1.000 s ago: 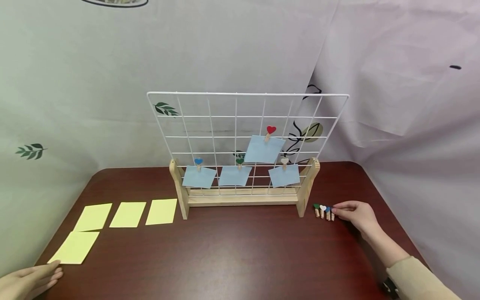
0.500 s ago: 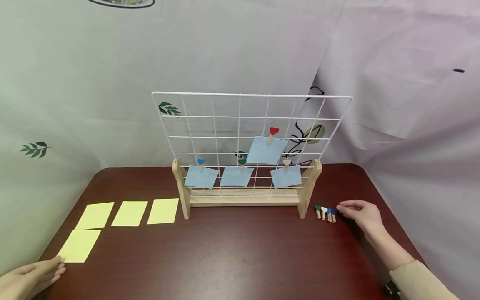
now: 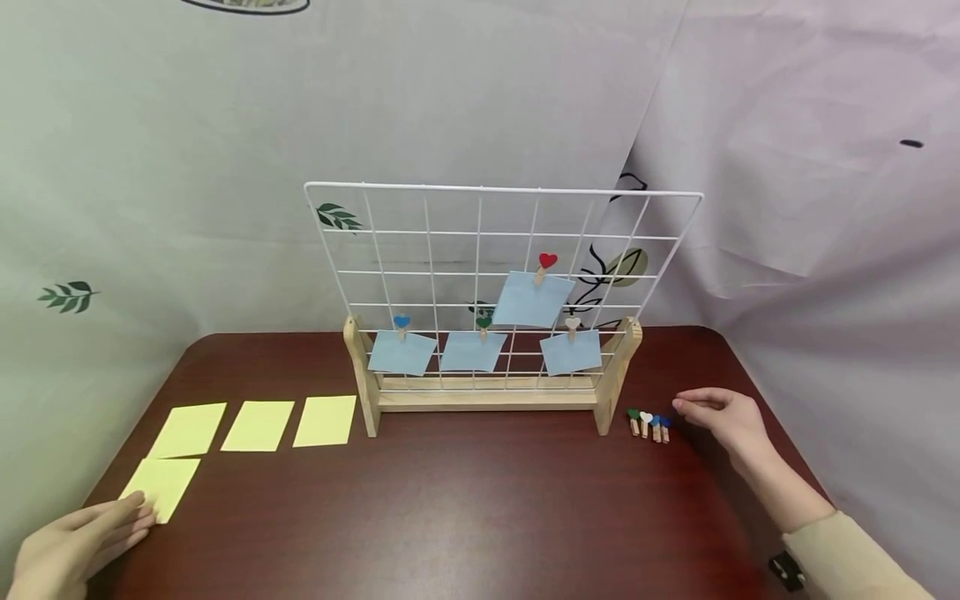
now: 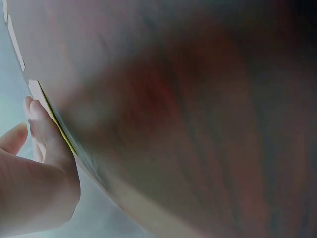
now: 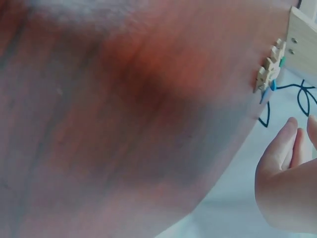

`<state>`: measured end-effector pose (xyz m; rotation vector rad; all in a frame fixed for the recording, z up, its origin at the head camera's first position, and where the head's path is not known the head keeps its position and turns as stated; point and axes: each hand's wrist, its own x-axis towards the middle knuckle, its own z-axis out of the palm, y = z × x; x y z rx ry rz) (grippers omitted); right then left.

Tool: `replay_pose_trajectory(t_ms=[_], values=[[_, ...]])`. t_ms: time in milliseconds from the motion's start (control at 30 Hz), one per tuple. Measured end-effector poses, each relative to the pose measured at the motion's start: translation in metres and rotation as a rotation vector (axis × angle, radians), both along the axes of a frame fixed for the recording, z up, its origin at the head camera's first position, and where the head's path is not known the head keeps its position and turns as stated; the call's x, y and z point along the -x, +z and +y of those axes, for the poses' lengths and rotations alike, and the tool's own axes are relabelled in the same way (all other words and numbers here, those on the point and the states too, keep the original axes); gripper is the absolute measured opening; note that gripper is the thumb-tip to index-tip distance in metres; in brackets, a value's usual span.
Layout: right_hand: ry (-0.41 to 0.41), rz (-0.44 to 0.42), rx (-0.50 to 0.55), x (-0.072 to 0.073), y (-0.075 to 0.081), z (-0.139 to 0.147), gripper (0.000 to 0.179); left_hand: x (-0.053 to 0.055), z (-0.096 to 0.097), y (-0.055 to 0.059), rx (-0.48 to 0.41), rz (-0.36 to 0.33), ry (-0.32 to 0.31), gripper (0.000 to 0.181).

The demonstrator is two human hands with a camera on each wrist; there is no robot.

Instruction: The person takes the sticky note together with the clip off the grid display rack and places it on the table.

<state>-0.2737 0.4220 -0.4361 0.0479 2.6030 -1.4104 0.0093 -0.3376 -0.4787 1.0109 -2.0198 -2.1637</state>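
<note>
While the loose left hand (image 3: 86,540) overlaps the nearest yellow paper square (image 3: 167,482), green-, white- and blue-hearted wooden clothespins (image 3: 657,433) lie just left of the empty right hand (image 3: 727,421).

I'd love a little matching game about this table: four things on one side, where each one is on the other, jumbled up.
1. Red clip
2. Loose clips
3. Yellow notes
4. Left hand

A. In a row, right of the rack
B. At the nearest yellow note
C. On the highest blue note
D. Lying flat, left of the rack

Pairs: 1-C, 2-A, 3-D, 4-B
</note>
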Motion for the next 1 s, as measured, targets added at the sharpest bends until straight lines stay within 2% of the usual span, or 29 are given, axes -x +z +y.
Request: replay_pose_trajectory(t_ms=[67, 167, 433, 633, 733, 900, 1000], values=[[0.006, 0.002, -0.003, 0.001, 0.004, 0.0, 0.038, 0.001, 0.004, -0.004, -0.03, 0.081, -0.003, 0.036], [0.012, 0.008, 0.006, 0.004, 0.009, -0.001, 0.033, 0.005, 0.009, -0.005, -0.06, 0.116, -0.023, 0.037], [0.038, 0.037, 0.065, 0.007, 0.02, -0.006, 0.018, 0.024, 0.035, 0.009, -0.079, 0.029, -0.066, 0.031], [0.049, 0.039, 0.097, 0.004, 0.025, -0.012, 0.008, 0.035, 0.053, 0.009, -0.124, 0.103, -0.117, 0.036], [0.052, 0.033, 0.111, 0.002, 0.028, -0.014, 0.012, 0.042, 0.061, 0.009, -0.16, 0.128, -0.12, 0.039], [0.061, 0.018, 0.111, -0.002, 0.032, -0.018, 0.018, 0.059, 0.082, 0.011, -0.181, 0.091, -0.081, 0.037], [0.068, 0.019, 0.123, -0.006, 0.035, -0.022, 0.02, 0.068, 0.094, 0.013, -0.183, 0.085, -0.087, 0.035]])
